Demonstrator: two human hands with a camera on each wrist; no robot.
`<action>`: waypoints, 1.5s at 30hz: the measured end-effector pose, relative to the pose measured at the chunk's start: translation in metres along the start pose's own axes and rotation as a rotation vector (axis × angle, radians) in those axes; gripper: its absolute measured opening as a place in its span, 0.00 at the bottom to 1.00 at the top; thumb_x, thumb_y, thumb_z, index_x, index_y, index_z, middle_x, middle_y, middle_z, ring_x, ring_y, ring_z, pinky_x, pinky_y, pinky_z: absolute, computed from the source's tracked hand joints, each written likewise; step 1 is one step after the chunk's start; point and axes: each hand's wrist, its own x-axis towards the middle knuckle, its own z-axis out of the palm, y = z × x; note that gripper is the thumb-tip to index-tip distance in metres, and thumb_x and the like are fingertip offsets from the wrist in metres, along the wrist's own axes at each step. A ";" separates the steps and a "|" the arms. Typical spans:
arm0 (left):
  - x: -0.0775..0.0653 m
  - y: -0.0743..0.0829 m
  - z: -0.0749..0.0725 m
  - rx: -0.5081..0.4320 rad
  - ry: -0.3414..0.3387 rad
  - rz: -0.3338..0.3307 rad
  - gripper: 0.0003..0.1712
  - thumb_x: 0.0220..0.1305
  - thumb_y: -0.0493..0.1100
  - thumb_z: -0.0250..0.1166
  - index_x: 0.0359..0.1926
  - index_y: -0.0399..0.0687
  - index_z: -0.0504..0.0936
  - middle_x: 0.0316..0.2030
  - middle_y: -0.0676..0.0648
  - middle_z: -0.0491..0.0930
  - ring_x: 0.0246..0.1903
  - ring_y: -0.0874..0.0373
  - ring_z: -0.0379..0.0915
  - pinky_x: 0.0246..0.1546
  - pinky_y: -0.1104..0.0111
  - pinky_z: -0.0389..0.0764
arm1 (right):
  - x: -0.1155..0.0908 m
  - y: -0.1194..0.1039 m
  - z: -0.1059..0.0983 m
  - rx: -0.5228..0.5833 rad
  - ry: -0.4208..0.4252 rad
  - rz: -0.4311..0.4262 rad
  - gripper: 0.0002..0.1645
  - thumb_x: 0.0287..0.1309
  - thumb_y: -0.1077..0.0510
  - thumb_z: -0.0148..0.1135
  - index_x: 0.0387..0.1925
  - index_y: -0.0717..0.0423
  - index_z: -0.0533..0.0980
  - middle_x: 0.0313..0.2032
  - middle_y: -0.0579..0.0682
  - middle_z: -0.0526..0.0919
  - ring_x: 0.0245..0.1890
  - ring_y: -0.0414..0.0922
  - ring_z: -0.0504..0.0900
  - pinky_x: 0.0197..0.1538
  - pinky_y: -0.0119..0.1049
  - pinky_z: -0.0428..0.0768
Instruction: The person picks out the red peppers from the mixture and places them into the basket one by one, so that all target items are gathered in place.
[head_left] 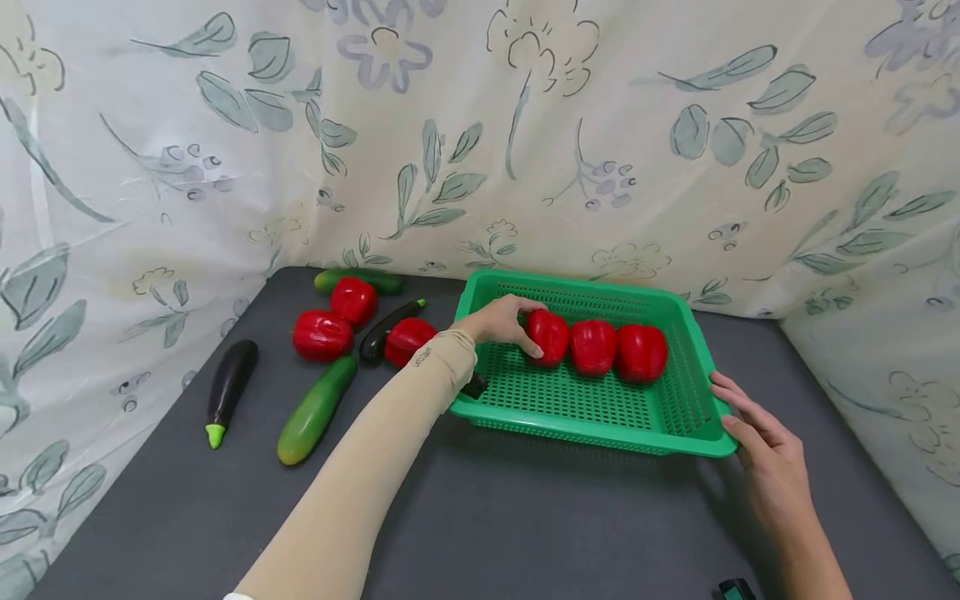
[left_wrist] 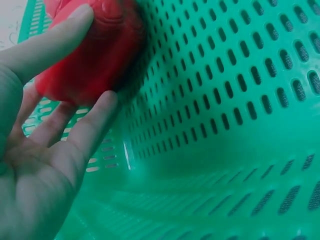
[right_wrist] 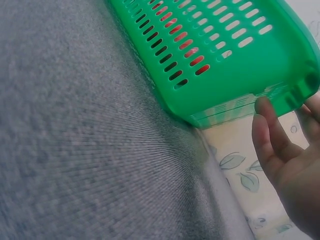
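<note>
Left hand (head_left: 501, 323) clasps a red pepper (head_left: 551, 337), right hand (head_left: 768, 462) grips the green basket (head_left: 592, 430) — sleeve lettering (head_left: 422, 357) illegible.

The left wrist view's top edge crops the held pepper (left_wrist: 97, 57), and the sleeve (head_left: 390, 442) partly hides another pepper (head_left: 408, 337).

A pale cream cloth (head_left: 480, 142) hangs behind and on both sides of the dark grey table (head_left: 570, 508), printed with grey-green leaves, mauve and cream flowers and small berry sprigs. It falls in soft folds and creases down to the table's edges. The table's surface looks matte, finely textured close up. The light is even, with faint shadows.
</note>
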 end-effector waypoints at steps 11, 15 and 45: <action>-0.003 0.003 -0.004 -0.035 -0.004 0.031 0.46 0.51 0.37 0.77 0.71 0.47 0.67 0.64 0.45 0.69 0.59 0.51 0.65 0.50 0.63 0.77 | 0.001 -0.002 0.001 0.042 -0.022 -0.018 0.23 0.70 0.70 0.49 0.64 0.75 0.65 0.69 0.55 0.65 0.71 0.46 0.58 0.55 0.27 0.74; -0.003 0.001 -0.004 -0.057 -0.006 0.041 0.46 0.51 0.36 0.76 0.71 0.46 0.67 0.64 0.45 0.69 0.58 0.51 0.65 0.49 0.64 0.77 | 0.001 -0.001 0.002 0.018 -0.010 -0.002 0.23 0.71 0.70 0.50 0.65 0.74 0.66 0.69 0.55 0.65 0.71 0.46 0.57 0.55 0.27 0.74; -0.118 0.000 -0.098 -0.255 0.403 0.300 0.30 0.63 0.45 0.69 0.65 0.54 0.74 0.60 0.54 0.73 0.58 0.58 0.69 0.55 0.60 0.74 | 0.003 -0.004 0.000 0.033 0.020 0.017 0.23 0.70 0.69 0.51 0.64 0.74 0.66 0.69 0.55 0.65 0.71 0.46 0.58 0.54 0.26 0.74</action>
